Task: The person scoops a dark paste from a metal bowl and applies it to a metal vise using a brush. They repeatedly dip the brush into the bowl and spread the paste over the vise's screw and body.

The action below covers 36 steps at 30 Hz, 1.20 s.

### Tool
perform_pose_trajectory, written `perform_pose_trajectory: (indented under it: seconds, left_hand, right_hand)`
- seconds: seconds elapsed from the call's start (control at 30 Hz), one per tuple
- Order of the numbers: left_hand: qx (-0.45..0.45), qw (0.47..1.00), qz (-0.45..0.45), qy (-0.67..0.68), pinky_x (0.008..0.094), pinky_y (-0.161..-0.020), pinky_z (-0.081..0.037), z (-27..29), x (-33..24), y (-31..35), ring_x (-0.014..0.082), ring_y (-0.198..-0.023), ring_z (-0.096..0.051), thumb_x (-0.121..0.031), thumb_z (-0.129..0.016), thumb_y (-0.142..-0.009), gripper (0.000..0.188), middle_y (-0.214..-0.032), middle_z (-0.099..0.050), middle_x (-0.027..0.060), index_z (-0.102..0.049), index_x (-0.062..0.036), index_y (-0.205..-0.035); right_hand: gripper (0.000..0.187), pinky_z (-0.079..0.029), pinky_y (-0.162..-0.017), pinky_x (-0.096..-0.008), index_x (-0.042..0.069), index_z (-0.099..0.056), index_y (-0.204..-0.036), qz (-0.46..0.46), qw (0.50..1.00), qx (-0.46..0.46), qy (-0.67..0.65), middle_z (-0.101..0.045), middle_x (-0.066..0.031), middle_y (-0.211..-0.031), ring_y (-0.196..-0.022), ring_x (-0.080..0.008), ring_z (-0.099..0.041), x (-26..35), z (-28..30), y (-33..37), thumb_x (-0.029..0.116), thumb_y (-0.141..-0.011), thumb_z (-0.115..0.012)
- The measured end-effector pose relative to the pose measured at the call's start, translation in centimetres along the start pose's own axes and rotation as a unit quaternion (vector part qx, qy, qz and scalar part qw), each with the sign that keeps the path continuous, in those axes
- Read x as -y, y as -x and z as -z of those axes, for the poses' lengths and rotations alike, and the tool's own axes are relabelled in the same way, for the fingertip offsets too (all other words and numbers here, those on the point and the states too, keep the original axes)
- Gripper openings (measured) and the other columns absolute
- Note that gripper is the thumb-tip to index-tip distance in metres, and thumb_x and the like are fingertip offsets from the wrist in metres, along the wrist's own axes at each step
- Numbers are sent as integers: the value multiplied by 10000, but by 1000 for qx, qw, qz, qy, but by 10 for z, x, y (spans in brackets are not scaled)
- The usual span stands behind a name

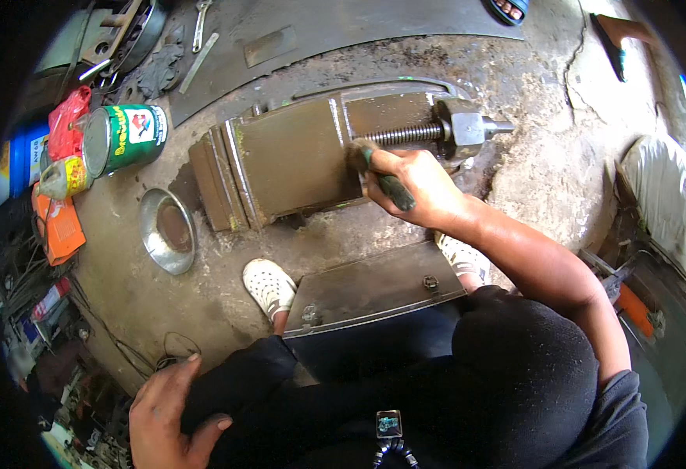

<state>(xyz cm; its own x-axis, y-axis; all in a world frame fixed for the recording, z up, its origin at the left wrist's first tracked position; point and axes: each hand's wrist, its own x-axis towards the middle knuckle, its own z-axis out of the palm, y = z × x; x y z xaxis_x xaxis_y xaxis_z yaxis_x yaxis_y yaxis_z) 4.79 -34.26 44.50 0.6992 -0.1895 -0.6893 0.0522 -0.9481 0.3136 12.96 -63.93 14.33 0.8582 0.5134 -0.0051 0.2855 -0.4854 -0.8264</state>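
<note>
My right hand point(429, 187) is closed around the dark green handle of a small brush point(396, 192). The bristles press down beside the threaded screw point(401, 135) of a large machine vise point(288, 168), which lies on the floor across from me. Wet-looking brown metal covers the vise's broad left part; a heavy block point(468, 129) sits at the screw's right end. Over my left thigh rests my left hand point(163, 414), holding nothing, with thumb and fingers apart. A shallow metal bowl point(153, 252) holding brown liquid stands left of the vise.
A green tin point(136, 133), red plastic bag point(68, 121), blue bucket point(26, 160) and orange box point(60, 227) stand at the left. A wrench point(200, 23) lies at the back. Before my knees is a dark metal box with latches point(374, 285). Another person's feet show at the back right.
</note>
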Motion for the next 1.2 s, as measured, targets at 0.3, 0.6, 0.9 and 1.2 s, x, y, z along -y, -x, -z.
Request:
perform_pose_trajectory:
  seconds: [0.3,0.6,0.9,1.2]
  left_hand:
    - [-7,1000,0,-4,427,-943,-474,2,0,-4,413,-1045,-629,-87,-748,-659,718,-1124,-637,241,-520,34,-1330]
    - [-10,1000,0,-6,433,-943,-470,2,0,-5,420,-1050,-620,-108,-756,-637,739,-1135,-635,234,-530,13,-1330]
    - [-8,1000,14,-17,443,-957,-454,1,1,-4,419,-1042,-617,-173,-765,-638,734,-1134,-636,230,-544,22,-1310]
    - [1,1000,14,-28,441,-980,-444,4,1,-6,422,-1074,-610,-246,-761,-659,738,-1165,-628,239,-545,24,-1312]
  right_hand:
    - [165,-526,-657,-451,62,-563,-892,-99,995,-33,-11,-657,-176,-802,-760,-398,-667,-13,26,33,110,-794,-686]
    - [166,-513,-585,-414,35,-557,-793,-136,970,-167,111,-631,-204,-689,-650,-377,-666,-24,45,40,115,-853,-690]
    - [217,-545,-673,-412,3,-629,-824,-220,964,-80,124,-677,-201,-731,-713,-330,-709,-38,97,-9,215,-834,-675]
    - [353,-520,-773,-422,-11,-678,-914,-261,943,80,189,-684,-194,-832,-762,-299,-665,-103,109,-104,336,-857,-655]
